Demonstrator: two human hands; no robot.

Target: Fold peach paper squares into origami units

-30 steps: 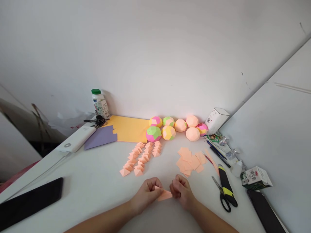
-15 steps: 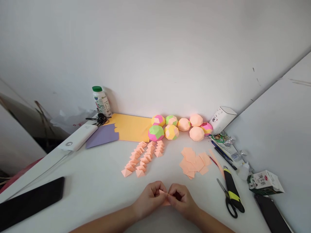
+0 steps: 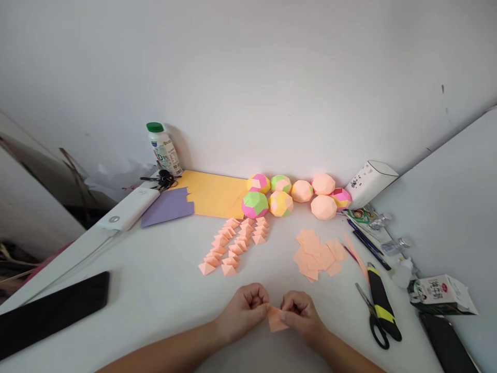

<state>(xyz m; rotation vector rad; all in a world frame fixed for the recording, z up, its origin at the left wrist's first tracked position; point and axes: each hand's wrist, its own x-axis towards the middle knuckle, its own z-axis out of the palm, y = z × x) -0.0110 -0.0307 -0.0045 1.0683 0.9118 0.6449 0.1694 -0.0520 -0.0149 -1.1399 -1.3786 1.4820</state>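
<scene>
Between my hands, low in the middle of the view, is a small peach paper piece [image 3: 277,320]. My left hand [image 3: 245,312] pinches its left edge between thumb and fingers. On the other side, my right hand [image 3: 304,317] grips its upper right part, the thumb lying over the front. Beyond my hands, rows of folded peach paper pieces [image 3: 235,248] stand on the white table. To their right lies a loose pile of flat peach paper pieces [image 3: 314,254].
Several coloured paper balls [image 3: 281,203] sit against the wall beside yellow card [image 3: 217,194] and purple card [image 3: 169,207]. Scissors [image 3: 373,316] and a utility knife [image 3: 382,303] lie right, near a milk carton [image 3: 440,294]. A black phone-like slab [image 3: 54,313] lies left.
My hands have moved slightly apart, and more of the paper's flat face shows between them. The view has shifted, so the table's things appear a little higher and further right.
</scene>
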